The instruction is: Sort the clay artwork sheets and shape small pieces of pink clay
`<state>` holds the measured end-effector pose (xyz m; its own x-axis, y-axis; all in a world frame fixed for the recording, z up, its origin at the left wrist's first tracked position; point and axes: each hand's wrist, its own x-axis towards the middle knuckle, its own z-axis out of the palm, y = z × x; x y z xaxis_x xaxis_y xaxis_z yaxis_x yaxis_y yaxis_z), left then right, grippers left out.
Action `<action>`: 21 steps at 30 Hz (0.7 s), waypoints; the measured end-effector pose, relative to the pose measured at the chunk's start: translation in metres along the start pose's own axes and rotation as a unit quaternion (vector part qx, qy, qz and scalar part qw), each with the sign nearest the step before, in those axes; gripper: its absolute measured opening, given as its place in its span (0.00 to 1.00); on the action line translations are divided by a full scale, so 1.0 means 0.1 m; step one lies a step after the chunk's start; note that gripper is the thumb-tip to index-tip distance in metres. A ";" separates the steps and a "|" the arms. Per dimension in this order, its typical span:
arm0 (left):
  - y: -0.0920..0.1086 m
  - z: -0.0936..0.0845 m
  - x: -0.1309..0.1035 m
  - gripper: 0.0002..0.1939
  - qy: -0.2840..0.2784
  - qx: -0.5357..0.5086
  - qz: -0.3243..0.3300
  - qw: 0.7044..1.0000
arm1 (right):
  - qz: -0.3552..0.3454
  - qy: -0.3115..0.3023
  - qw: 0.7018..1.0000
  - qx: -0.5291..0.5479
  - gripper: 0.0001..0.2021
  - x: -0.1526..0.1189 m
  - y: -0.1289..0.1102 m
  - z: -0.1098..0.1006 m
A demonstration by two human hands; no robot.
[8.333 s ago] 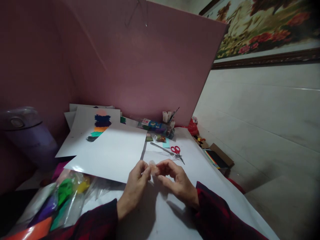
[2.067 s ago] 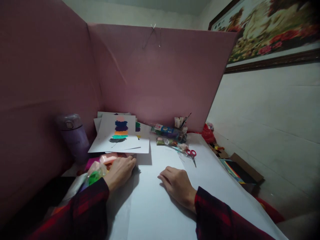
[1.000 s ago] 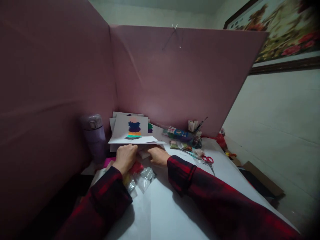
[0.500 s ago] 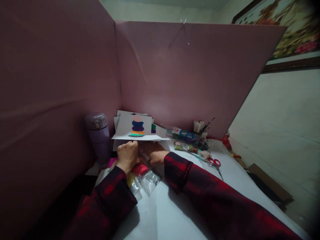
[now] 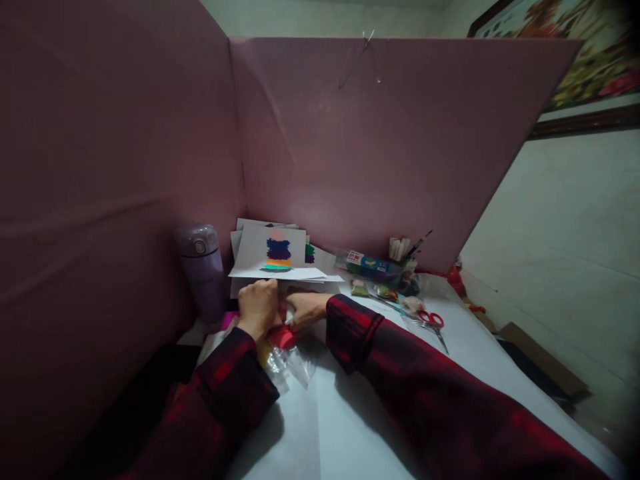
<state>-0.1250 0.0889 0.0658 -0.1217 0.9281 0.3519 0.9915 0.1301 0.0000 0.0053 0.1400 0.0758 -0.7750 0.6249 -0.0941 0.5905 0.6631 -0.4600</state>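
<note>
My left hand (image 5: pixel 259 307) is closed in a fist over the near edge of the paper pile; whatever it grips is hidden. Beside it my right hand (image 5: pixel 306 310) has its fingers curled in toward the left, and a small pale thing at its fingertips is too blurred to name. Just below and between both hands lies a clear plastic bag with red material (image 5: pixel 283 337), close to the right fingers. Another clear bag with yellow contents (image 5: pixel 263 353) lies under my left wrist. Beyond the hands, painted paper sheets (image 5: pixel 250 257) lean in a pile, with dark blue, orange and green bands.
A lilac bottle (image 5: pixel 203 277) stands at the left against the pink partition (image 5: pixel 325 153). To the right lie small filled bags (image 5: pixel 360 288), a clear pencil pouch (image 5: pixel 373 265), white sticks (image 5: pixel 399 249), a brush (image 5: pixel 420 243) and red-handled scissors (image 5: pixel 433 320) on white paper (image 5: pixel 300 440).
My right hand has turned and drawn slightly toward me, its thumb side now showing near the red bag. My left fist stays almost in place. The view has shifted slightly.
</note>
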 end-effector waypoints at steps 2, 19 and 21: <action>-0.01 -0.01 -0.01 0.13 -0.011 -0.001 0.011 1.000 | -0.012 -0.024 1.000 -0.005 0.21 -0.07 -0.03 -0.04; -0.14 -0.48 -0.40 0.12 -0.084 -0.043 0.160 0.983 | 0.145 0.089 0.973 0.155 0.29 -0.76 -0.22 0.46; -0.23 -0.58 -0.53 0.13 -0.077 -0.038 0.149 0.985 | 0.160 0.112 0.968 0.160 0.30 -0.82 -0.25 0.49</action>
<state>-0.1389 0.0169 0.1014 0.1750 0.9639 0.2007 0.9842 -0.1767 -0.0097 0.0431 0.0520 0.0513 -0.4744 0.8746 -0.1000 0.6647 0.2814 -0.6920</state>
